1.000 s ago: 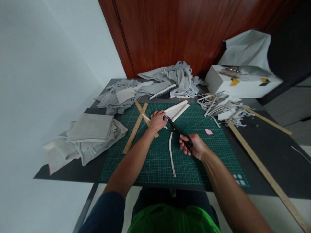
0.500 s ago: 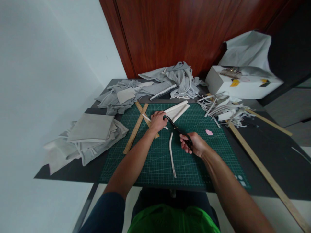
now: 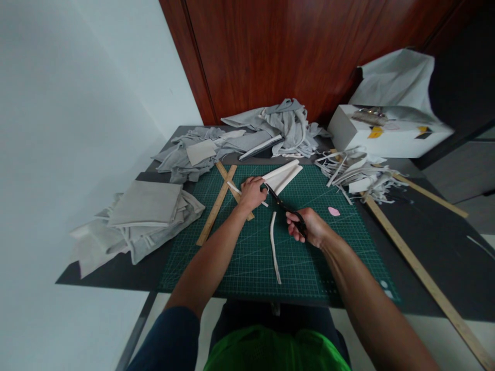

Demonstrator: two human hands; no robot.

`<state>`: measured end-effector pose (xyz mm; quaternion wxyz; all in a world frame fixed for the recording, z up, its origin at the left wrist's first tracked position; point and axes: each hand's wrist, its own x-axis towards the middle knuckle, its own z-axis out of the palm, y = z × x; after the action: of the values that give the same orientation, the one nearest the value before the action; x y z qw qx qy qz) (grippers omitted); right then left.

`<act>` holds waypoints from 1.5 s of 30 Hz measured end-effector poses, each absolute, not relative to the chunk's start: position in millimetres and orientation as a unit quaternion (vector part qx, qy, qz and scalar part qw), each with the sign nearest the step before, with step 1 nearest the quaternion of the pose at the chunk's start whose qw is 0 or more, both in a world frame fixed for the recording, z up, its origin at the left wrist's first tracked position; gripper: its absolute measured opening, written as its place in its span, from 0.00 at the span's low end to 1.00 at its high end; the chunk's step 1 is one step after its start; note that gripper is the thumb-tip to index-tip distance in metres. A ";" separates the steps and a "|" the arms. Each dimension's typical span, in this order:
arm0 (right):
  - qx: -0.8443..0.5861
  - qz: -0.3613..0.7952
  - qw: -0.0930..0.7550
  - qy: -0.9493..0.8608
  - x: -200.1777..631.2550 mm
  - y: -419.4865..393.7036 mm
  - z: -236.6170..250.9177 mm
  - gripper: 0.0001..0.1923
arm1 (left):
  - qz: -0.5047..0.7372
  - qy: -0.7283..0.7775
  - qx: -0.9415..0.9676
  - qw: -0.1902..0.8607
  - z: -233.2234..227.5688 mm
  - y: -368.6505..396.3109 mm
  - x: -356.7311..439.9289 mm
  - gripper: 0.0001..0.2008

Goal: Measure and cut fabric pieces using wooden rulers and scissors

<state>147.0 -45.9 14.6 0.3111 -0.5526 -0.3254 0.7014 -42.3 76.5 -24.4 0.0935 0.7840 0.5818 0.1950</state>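
My left hand (image 3: 252,191) presses on the near end of a folded white fabric piece (image 3: 283,175) lying on the green cutting mat (image 3: 240,257). My right hand (image 3: 311,227) grips black scissors (image 3: 284,207), whose blades point up-left to the fabric's edge beside my left fingers. A long narrow white strip (image 3: 274,246) lies on the mat between my hands, running toward me. A short white strip (image 3: 233,187) pokes out under my left hand.
Two crossed wooden rulers (image 3: 216,204) lie left of my left hand. Grey fabric stacks (image 3: 144,211) and heaps (image 3: 278,129) ring the mat. Cut strips (image 3: 356,174) pile at right beside a white box (image 3: 382,135). A long wooden ruler (image 3: 421,275) and a pink chalk (image 3: 333,211) lie right.
Both hands keep their places on the fabric and scissors. The view has shifted very slightly; nothing else moved.
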 end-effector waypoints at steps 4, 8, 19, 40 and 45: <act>-0.553 0.702 0.313 -0.323 148.3 -47.7 12.9 0.12 | 0.194 0.578 0.787 0.096 -22.9 75.0 -42.1 0.19; -0.547 0.708 0.308 -0.324 155.2 -56.7 13.6 0.12 | 0.180 0.581 0.788 0.097 -20.6 71.3 -40.4 0.22; -0.476 0.667 0.428 -0.381 169.2 -92.9 28.5 0.26 | 0.153 0.554 0.808 0.127 -12.9 66.5 -46.8 0.18; -0.622 0.214 0.345 -0.669 120.5 9.3 -15.9 0.10 | 0.172 0.532 0.820 0.122 -8.5 42.3 -48.5 0.05; -0.612 0.198 0.362 -0.674 128.0 -2.1 -27.8 0.13 | 0.197 0.543 0.809 0.111 -10.0 56.0 -46.6 0.08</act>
<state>128.0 -2.1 -27.8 0.3620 -0.6123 -0.6744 0.1980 -46.6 56.0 -10.0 0.1115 0.8086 0.5429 0.1975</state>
